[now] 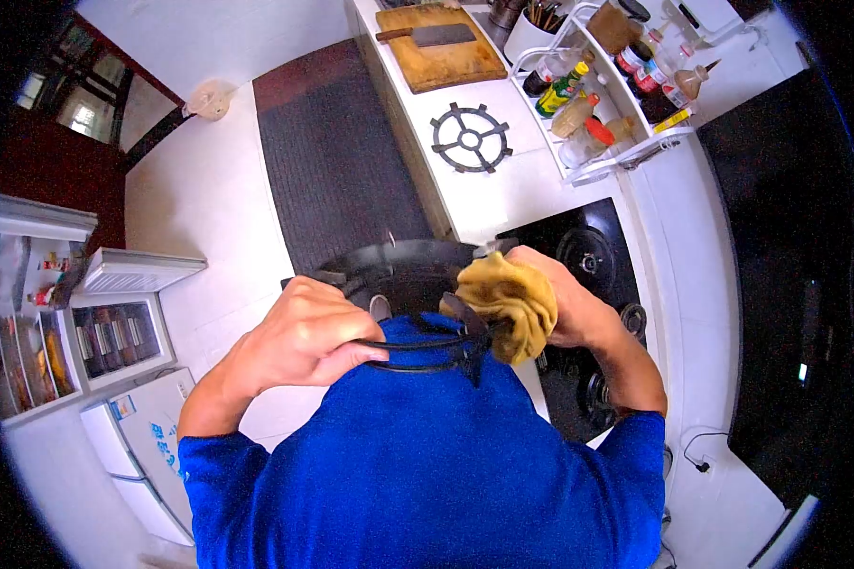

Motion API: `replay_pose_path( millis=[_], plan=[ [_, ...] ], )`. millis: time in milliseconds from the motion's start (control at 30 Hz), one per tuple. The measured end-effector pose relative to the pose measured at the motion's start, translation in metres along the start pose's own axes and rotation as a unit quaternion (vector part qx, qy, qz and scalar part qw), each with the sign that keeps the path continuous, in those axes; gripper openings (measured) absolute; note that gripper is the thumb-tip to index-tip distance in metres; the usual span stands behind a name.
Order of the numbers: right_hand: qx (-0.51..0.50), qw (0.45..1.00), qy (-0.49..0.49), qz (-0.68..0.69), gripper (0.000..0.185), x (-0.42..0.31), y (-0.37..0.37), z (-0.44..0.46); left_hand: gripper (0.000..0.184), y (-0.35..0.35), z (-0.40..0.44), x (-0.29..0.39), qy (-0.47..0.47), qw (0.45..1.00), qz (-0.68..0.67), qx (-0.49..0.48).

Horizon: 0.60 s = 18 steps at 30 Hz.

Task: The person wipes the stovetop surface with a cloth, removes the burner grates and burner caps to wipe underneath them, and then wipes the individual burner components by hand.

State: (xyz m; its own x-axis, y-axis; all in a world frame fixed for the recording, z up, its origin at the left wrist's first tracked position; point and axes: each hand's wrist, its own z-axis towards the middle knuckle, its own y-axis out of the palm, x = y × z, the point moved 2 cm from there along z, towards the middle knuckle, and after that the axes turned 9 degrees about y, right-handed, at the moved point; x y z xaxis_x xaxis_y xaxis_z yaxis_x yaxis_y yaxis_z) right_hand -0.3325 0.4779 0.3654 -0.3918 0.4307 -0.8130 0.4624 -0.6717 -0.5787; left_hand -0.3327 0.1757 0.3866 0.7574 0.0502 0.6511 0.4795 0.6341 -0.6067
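Observation:
My left hand (pixel 318 332) is closed around the rim of a black stove grate (pixel 413 356), a ring held in front of the blue shirt. My right hand (pixel 565 299) grips a bunched yellow-brown cloth (pixel 508 303), which lies against the right side of the grate. The cloth covers part of the ring and some of my fingers. A second round grate (pixel 471 138) with spokes rests flat on the white counter ahead. Close by my right forearm is the black gas stove (pixel 603 213), its burners bare.
A cleaver (pixel 443 35) lies on a wooden cutting board (pixel 446 66) at the counter's far end. Bottles and jars crowd a white rack (pixel 588 171) by the wall. A dark mat (pixel 337 152) covers the floor. On the left, a fridge door (pixel 133 356) stands open.

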Motion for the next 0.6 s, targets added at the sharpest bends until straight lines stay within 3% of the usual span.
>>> replay_pose_path(
  millis=[67,100,300,467,533,600],
  plan=[
    [-0.032,0.995,-0.071,-0.061,0.047,-0.011,-0.001,0.001,0.017,0.004,0.008,-0.002,0.021,0.999,0.022,-0.012],
    [-0.001,0.991,-0.117,-0.067,0.045,-0.015,0.005,0.002,0.017,0.008,0.009,-0.005,0.036,0.998,0.042,-0.022],
    [0.000,0.994,-0.070,-0.085,0.049,0.001,-0.009,-0.004,0.021,0.013,0.009,-0.008,0.055,0.998,0.000,-0.001],
    [0.049,0.997,0.010,0.062,0.040,0.049,0.003,-0.013,0.025,0.006,-0.013,-0.037,-0.012,0.993,-0.108,0.046],
    [0.052,0.994,0.037,0.092,0.037,0.043,0.004,-0.011,0.033,0.004,-0.020,-0.054,-0.127,0.972,-0.193,0.031],
    [0.051,0.989,0.058,0.123,0.034,0.038,0.001,-0.009,0.036,-0.001,-0.017,-0.059,-0.166,0.954,-0.250,-0.008]
  ],
)
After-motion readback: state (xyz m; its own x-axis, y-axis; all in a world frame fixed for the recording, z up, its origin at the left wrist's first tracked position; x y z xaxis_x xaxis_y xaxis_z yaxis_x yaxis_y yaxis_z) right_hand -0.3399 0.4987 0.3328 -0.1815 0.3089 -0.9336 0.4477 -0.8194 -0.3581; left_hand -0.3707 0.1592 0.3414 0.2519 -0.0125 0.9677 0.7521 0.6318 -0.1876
